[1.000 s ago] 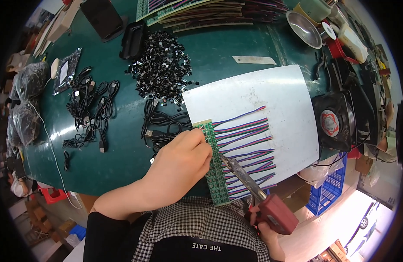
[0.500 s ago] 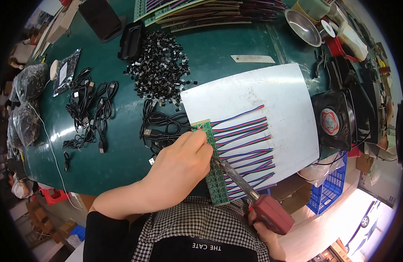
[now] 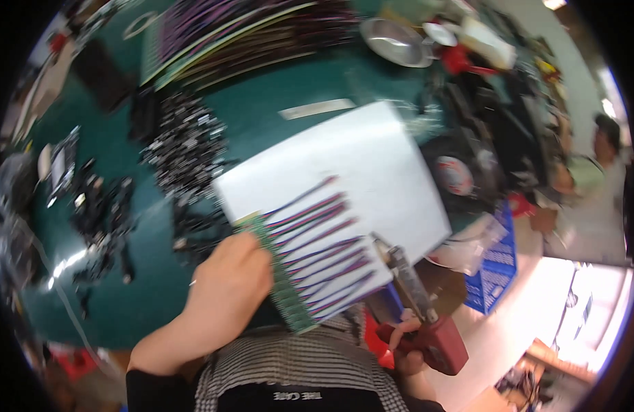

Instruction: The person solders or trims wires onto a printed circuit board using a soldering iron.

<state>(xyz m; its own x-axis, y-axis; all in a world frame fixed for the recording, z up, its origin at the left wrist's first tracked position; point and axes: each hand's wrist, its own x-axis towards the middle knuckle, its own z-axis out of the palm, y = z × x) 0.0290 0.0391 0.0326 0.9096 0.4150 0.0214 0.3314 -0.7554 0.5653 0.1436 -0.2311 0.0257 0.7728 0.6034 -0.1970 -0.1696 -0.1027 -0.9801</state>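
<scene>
My left hand [image 3: 231, 278] is closed at the left edge of a green circuit board panel [image 3: 289, 302], its fingertips partly hidden. From the panel's right side run several bundles of thin red, blue and dark wires [image 3: 324, 240], lying across a white sheet [image 3: 372, 158]. At the lower right, my right hand [image 3: 407, 347] wraps round the grip of a red soldering gun [image 3: 440, 347]. Its metal barrel points up and left, with the tip beyond the wire ends and apart from the panel. Motion blurs the view.
A heap of small black connectors [image 3: 186, 144] and bundled black cables [image 3: 101, 213] lie on the green table [image 3: 255, 154]. Wired panels [image 3: 255, 41] are stacked at the back, near a metal bowl [image 3: 397, 42]. A black fan [image 3: 461, 175] stands right; behind it, a person [image 3: 602, 172].
The soldering gun has swung right, its tip leaving the panel for a spot past the wire ends. My left hand stays by the panel's left edge. The whole view has shifted and turned.
</scene>
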